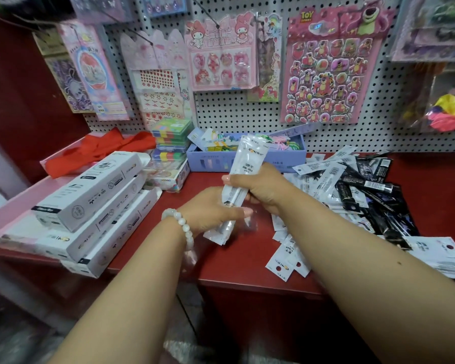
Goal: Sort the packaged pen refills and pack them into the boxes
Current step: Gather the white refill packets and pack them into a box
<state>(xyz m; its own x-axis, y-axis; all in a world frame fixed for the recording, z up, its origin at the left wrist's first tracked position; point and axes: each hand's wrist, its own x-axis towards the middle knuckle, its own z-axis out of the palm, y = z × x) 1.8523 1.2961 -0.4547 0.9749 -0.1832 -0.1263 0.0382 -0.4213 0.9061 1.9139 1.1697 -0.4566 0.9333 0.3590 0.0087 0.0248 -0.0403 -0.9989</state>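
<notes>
Above bare red shelf (247, 258), both hands' fingers (237, 211) clamped on white refill packets (243, 169), boxes (90, 200) left.

Refill packs held at centre over shelf, boxes left, loose pile right.

Both hands meet mid-shelf (221, 266): right hand (260, 189) grips upper part of a held bundle of refill packs (243, 166), left hand (210, 210) just below it on the lower part, bundle tilted, top end leaning right. Left of hands, stacked boxes (95, 203) lie lengthwise, partly on a tray (13, 211) at shelf's left end; cloth (100, 151) behind them. Behind hands, an open bin (247, 158) against the pegboard (392, 122), small stacked cases (172, 137) at its left. Right of hands, loose refill packs (357, 190) heaped, a few spilling to front edge. Sticker sheets (331, 67) hang on pegboard above.
</notes>
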